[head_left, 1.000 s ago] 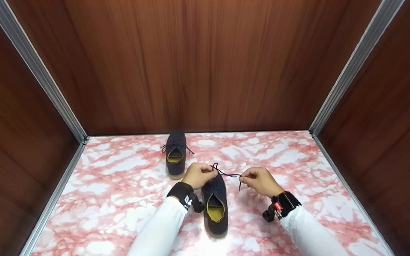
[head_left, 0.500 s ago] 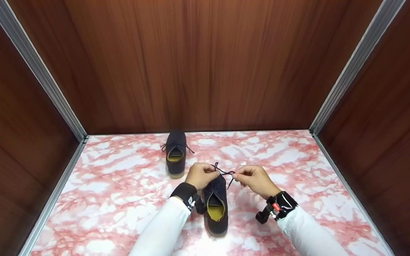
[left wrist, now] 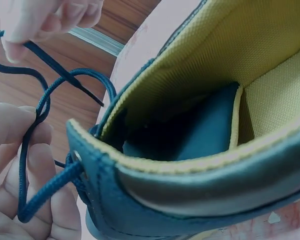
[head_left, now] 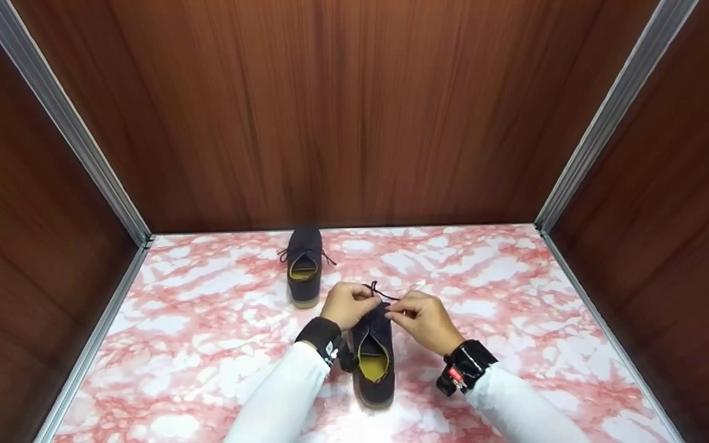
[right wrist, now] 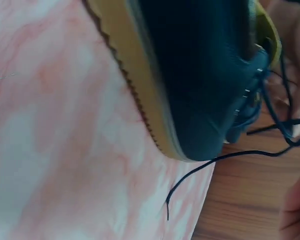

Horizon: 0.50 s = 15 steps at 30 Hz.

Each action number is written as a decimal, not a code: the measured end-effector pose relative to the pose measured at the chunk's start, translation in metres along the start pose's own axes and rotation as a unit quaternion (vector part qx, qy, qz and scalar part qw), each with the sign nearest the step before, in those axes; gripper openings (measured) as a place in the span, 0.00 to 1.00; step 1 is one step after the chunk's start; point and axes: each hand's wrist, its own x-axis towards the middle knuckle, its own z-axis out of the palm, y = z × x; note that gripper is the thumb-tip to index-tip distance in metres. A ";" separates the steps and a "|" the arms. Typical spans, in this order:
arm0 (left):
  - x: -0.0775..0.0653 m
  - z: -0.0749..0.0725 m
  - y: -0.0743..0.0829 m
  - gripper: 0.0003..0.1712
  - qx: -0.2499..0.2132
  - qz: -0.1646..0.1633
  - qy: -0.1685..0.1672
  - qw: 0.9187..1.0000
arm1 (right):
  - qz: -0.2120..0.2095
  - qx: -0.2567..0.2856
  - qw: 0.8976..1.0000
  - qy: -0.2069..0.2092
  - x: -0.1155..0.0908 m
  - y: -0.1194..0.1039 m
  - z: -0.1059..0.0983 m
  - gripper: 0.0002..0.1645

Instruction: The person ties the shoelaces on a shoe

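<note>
A dark navy shoe (head_left: 374,384) with a yellow lining stands upright, heel toward me, between my hands. Over its laced front, my left hand (head_left: 347,306) pinches the dark shoelace (left wrist: 24,170) where the strands cross, and a loop rises above the fingers. My right hand (head_left: 422,320) is close beside it. In the left wrist view, the right hand's fingers (left wrist: 27,20) pinch another bend of the lace. One loose lace end (right wrist: 190,172) trails past the toe in the right wrist view.
A matching shoe (head_left: 303,289), its lace tied in a bow, stands farther back to the left. Both are on a red-and-white marbled surface (head_left: 207,344). Wood-grain panels (head_left: 342,123) with metal edge strips enclose the back and sides.
My right hand has moved left, bringing its part of the lace from out to the side in to the left hand over the shoe. The left hand has barely moved.
</note>
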 end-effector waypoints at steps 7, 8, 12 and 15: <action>-0.002 -0.002 -0.004 0.05 -0.003 -0.006 0.007 1.000 | -0.089 -0.146 0.985 -0.010 -0.004 0.008 0.009 0.07; -0.002 -0.002 -0.004 0.05 -0.003 -0.009 0.007 1.000 | -0.092 -0.160 0.983 -0.015 -0.004 0.009 0.010 0.07; -0.003 -0.003 -0.007 0.05 -0.005 -0.009 0.010 1.000 | -0.087 -0.160 0.983 -0.037 -0.006 0.014 0.010 0.09; -0.003 -0.004 -0.009 0.05 -0.006 -0.008 0.012 1.000 | -0.073 -0.126 0.989 -0.040 -0.007 0.017 0.007 0.11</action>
